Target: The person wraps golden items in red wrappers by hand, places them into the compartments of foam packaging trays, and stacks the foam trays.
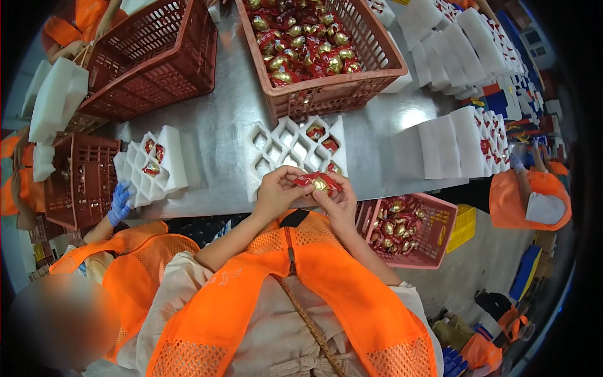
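A wrapped piece in red and gold foil is held between both hands, just over the near edge of the metal table. My left hand pinches its left end, while my right hand has closed on its right side. Right beyond the hands lies a white foam tray with diamond-shaped cells. Foil pieces sit in a few cells along its right side, one of them near the top; the cells on the left hold none.
Behind the tray, a red-brown crate holds many foil pieces. Another crate stands left, and a pink crate lower right. Foam stacks are at the right. A co-worker's blue-gloved hand touches a foam tray.
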